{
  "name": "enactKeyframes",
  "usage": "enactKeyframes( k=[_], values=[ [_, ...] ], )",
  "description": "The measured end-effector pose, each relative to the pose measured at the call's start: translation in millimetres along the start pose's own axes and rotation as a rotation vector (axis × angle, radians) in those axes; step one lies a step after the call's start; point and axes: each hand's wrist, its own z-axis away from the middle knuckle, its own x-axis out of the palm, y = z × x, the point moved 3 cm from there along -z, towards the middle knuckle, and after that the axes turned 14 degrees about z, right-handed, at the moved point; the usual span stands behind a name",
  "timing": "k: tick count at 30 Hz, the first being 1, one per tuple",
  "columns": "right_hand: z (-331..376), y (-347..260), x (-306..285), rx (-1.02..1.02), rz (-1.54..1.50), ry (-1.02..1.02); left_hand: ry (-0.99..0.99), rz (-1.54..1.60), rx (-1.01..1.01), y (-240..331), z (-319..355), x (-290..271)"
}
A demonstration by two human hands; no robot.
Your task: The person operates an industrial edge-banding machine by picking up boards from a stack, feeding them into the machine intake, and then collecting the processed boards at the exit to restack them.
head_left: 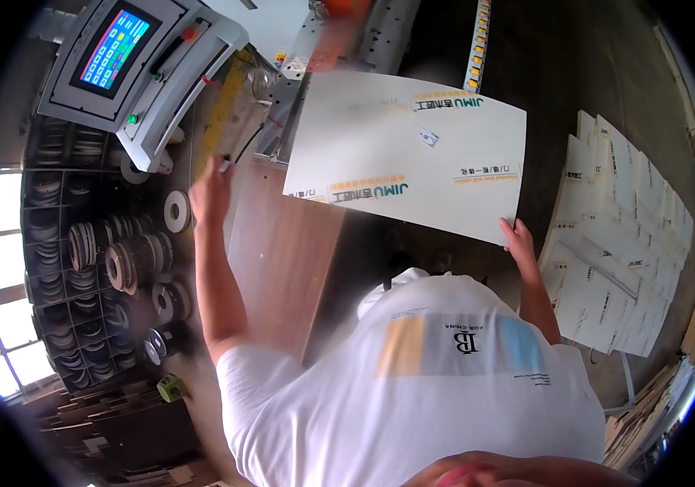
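A white rectangular panel (364, 146) with printed protective film and a small sticker lies ahead of me, its left side over the edge of a machine bed (270, 142). My right hand (516, 238) grips its near right corner, thumb on top. My left hand (211, 195) is raised to the left of the panel, apart from it, beside the machine. Its fingers are closed; a small pale thing shows at the fingertips, too small to name. A thin black cord (248, 144) runs near them. Below the panel's left side is a brown wood-toned surface (282, 231).
A machine control console (112, 49) with lit screen and buttons stands at far left. Racks of edge-banding rolls (63, 211) line the left side. A roller strip (478, 49) extends beyond the panel. Stacked white panels (623, 235) stand at right. A green object (171, 388) sits lower left.
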Motion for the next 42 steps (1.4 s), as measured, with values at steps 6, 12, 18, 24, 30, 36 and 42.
enactKeyframes(
  k=[6,12,18,24,30,36,42],
  values=[
    [0,8,3,-0.001,-0.12,-0.042,-0.315,0.249,-0.085,17,37,94],
    [-3,8,7,0.037,-0.256,-0.111,-0.204,1.082,-0.698,92,56,181],
    [-14,21,10,0.03,-0.352,-0.178,-0.901,0.923,0.057,276,153,209],
    [-15,36,13,0.034,-0.426,-0.189,-0.509,0.987,-0.607,138,146,202],
    [-24,48,17,0.096,-0.491,-0.174,-0.579,1.163,-0.652,177,180,164],
    [-16,23,19,0.074,-0.52,-0.131,-0.475,1.055,-0.687,254,136,218],
    [-16,37,21,0.135,-0.52,-0.165,-0.847,0.816,-0.008,324,130,255]
  ],
)
